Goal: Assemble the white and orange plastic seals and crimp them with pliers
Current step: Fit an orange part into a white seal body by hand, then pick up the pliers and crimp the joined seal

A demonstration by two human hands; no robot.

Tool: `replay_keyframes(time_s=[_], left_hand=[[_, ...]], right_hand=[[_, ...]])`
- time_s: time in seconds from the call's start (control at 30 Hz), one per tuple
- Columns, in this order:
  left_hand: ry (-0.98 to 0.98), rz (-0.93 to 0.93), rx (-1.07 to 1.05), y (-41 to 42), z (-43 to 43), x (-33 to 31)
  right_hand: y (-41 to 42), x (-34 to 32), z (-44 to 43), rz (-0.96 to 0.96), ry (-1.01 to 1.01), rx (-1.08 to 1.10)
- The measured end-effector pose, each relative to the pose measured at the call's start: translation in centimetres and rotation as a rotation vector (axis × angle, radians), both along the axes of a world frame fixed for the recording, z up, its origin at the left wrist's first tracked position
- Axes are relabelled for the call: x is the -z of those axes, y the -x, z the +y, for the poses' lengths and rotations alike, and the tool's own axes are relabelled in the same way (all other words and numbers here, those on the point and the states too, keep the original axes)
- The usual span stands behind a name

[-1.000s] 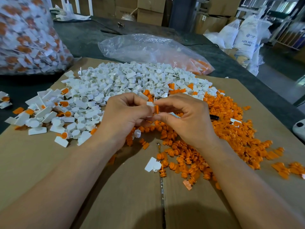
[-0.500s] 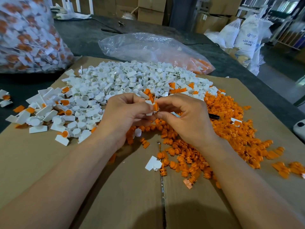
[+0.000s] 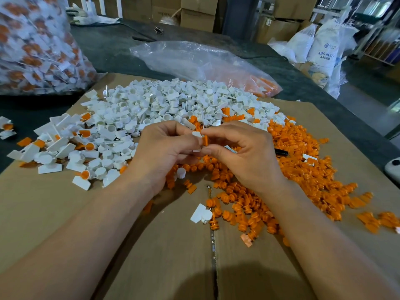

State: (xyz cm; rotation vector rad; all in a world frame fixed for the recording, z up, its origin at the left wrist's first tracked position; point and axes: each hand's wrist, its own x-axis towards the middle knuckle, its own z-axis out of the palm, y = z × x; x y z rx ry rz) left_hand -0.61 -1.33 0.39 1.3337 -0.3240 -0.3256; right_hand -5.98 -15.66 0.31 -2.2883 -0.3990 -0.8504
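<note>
My left hand [image 3: 164, 148] pinches a white seal body [image 3: 196, 134] at its fingertips, above the middle of the cardboard. Right against it, my right hand [image 3: 244, 152] pinches an orange insert [image 3: 205, 140], which touches the white piece. A further white piece [image 3: 230, 149] shows under the curled fingers of my right hand. A heap of white seal bodies [image 3: 168, 105] lies behind my hands. To the right and in front spreads a heap of orange inserts [image 3: 303, 169]. No pliers are in view.
Joined white-and-orange seals [image 3: 54, 146] lie at the left. The cardboard sheet [image 3: 162, 256] covers a dark table [image 3: 112, 46]. A full bag of seals [image 3: 36, 44] stands far left; a nearly flat clear bag [image 3: 194, 59] lies behind. A black object [image 3: 281, 152] pokes from the orange heap.
Both hands have stayed in place. The fingertips shifted slightly and the orange insert now sits closer against the white piece.
</note>
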Motion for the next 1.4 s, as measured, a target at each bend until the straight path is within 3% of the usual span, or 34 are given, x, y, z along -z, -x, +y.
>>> replay_keyframes(time_s=[0.63,0.83,1.07,1.27,1.4], left_hand=[[0.037,-0.008,0.018,0.1,-0.1,0.1],[0.073,0.02,0.005,-0.1,-0.2,0.2],[0.084,0.009,-0.001,-0.2,-0.1,0.1],[0.076,-0.034,-0.071,-0.2,0.0,0.0],[0.051,-0.049,-0.093,-0.3,-0.1,0.1]], right_hand=[[0.1,-0.3,0.0,0.014,0.026,0.017],[0.2,-0.8,-1.1,0.075,0.113,0.161],[0.0,-1.6,-4.0,0.409,0.167,0.441],[0.4,-1.8,-5.4,0.807,0.414,0.475],[0.4,-1.7,-5.5,0.9,0.479,0.474]])
